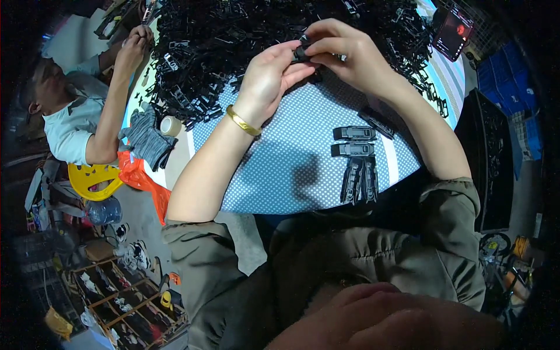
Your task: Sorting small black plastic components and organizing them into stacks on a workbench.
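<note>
A small black plastic part (301,52) sits pinched above the black pile.

View: I have one view only, the head camera, so nothing is shared with a second view.
Position: I look from the wearer's head, above the near edge of the tabletop (291,169).
Facing: steeply down and a little forward; the wearer's own jacket (350,256) fills the lower part of the picture.
Nearness: close; both forearms rise from the lower edge and the hands (315,58) sit near the top centre.
Lens: wide fisheye; the tabletop edge bends and the corners go dark.
Reach: on my left I take in a seated person (76,116) and floor (140,204); on my right, a black tray (493,163).
</note>
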`<state>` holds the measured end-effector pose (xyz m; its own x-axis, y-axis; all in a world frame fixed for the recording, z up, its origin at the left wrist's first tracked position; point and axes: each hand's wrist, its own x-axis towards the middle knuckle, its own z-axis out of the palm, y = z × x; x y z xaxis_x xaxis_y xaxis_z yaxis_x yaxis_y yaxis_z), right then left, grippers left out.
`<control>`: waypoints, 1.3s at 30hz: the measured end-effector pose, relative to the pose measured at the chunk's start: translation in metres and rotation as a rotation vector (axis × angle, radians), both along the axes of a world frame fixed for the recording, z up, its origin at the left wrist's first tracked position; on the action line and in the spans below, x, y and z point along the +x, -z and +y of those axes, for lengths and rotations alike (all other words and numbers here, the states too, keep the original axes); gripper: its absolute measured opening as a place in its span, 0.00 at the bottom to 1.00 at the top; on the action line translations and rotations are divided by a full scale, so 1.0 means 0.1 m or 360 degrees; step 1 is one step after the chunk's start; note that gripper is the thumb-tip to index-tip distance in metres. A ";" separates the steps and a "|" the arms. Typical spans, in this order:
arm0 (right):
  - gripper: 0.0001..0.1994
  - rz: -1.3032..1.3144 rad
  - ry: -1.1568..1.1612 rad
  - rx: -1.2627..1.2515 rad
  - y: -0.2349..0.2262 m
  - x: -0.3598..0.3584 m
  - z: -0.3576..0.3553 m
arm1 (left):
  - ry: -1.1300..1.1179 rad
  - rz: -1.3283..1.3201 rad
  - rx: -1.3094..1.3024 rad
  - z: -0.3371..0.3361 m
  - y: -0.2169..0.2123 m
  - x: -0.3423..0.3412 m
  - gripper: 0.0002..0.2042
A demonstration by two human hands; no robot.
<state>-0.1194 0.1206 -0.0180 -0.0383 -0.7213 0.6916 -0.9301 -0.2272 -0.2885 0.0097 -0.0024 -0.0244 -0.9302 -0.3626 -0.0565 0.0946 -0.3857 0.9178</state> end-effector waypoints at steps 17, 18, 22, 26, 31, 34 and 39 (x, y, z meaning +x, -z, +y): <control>0.13 0.0462 0.0097 -0.0098 -0.01 0.05 0.06 | -0.0126 -0.0039 -0.0147 0.11 0.07 -0.05 0.14; 0.15 0.0438 0.0087 -0.0105 0.01 0.07 0.05 | -0.0121 -0.0031 -0.0176 0.12 0.07 -0.04 0.14; 0.19 0.0343 0.0081 -0.0122 0.07 0.12 0.01 | -0.0148 -0.0004 -0.0208 0.14 0.09 -0.03 0.11; 0.19 -0.0040 0.0102 -0.0045 0.04 0.11 0.03 | -0.0208 0.0044 -0.0265 0.14 0.04 -0.02 0.14; 0.15 -0.1259 -0.0104 0.0579 0.00 -0.12 0.06 | -0.0150 0.0171 -0.0349 0.05 -0.02 -0.03 0.18; 0.13 -0.1341 -0.0141 0.0487 0.02 -0.14 0.04 | -0.0073 0.0197 -0.0390 0.04 -0.08 -0.01 0.18; 0.19 -0.1720 -0.0302 0.0518 -0.05 -0.23 0.08 | 0.0081 0.0153 -0.0309 0.07 -0.12 0.02 0.20</control>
<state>-0.1424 0.1286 -0.0127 -0.3707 -0.9177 0.1427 -0.1182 -0.1058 -0.9873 0.0118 0.0044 -0.0122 -0.9454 -0.3104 0.0998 0.1702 -0.2089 0.9630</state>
